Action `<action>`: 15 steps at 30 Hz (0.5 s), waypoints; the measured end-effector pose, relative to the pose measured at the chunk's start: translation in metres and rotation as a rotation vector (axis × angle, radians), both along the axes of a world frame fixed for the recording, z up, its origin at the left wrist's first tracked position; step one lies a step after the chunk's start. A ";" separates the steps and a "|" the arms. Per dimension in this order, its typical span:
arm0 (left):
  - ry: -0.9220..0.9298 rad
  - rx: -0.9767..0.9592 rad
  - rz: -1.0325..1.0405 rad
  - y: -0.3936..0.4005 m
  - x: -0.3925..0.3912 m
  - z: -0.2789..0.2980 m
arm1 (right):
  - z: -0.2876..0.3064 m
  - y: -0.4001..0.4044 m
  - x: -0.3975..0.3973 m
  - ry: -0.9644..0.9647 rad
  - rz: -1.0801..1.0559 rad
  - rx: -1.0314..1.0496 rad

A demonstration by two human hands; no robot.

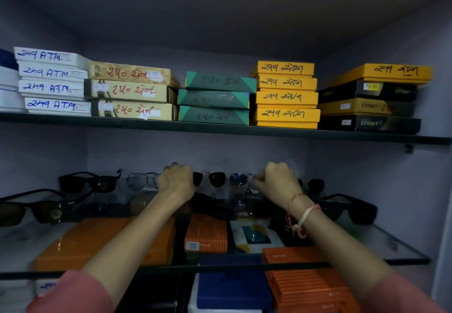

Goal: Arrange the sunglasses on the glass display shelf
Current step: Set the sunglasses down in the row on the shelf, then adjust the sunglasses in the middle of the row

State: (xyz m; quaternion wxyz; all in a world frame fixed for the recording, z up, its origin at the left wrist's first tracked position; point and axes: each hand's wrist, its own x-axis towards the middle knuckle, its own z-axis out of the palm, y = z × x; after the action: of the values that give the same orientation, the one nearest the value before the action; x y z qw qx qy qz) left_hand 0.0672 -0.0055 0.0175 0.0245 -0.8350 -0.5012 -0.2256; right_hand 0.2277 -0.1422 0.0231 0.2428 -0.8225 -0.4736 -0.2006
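Both my hands reach to the back of the glass display shelf (401, 246). My left hand (176, 180) is closed on the left side of a dark aviator pair of sunglasses (215, 178). My right hand (277, 180) is closed at the right side of a blue-lensed pair (238, 181), its fingertips hidden. More dark sunglasses stand along the shelf: a black pair (88, 182) and a thin-rimmed pair (141, 180) at back left, a brown-lensed pair (31, 211) at front left, a black pair (352, 208) on the right.
An upper shelf (220, 128) close above carries stacks of labelled boxes (286, 95). Orange boxes (206, 235) and a blue box (232, 290) show through and below the glass. Side walls close in on the left and right.
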 end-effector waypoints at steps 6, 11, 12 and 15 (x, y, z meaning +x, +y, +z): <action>0.165 -0.087 0.054 0.029 -0.038 -0.014 | -0.007 0.033 -0.054 0.159 0.180 -0.307; 0.135 -0.028 0.083 0.040 -0.064 -0.018 | -0.018 0.047 -0.065 0.142 0.103 -0.226; 0.131 -0.026 0.077 0.043 -0.070 -0.019 | -0.019 0.048 -0.068 0.136 0.097 -0.212; 0.115 0.027 -0.015 0.049 -0.083 -0.019 | -0.019 0.051 -0.074 0.141 0.142 -0.136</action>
State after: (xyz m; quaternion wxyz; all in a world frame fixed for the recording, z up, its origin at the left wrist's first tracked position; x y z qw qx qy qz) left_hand -0.0163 0.0439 -0.0017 0.0629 -0.8500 -0.4895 -0.1843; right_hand 0.1534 -0.0911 0.0037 0.2328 -0.8135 -0.5250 -0.0920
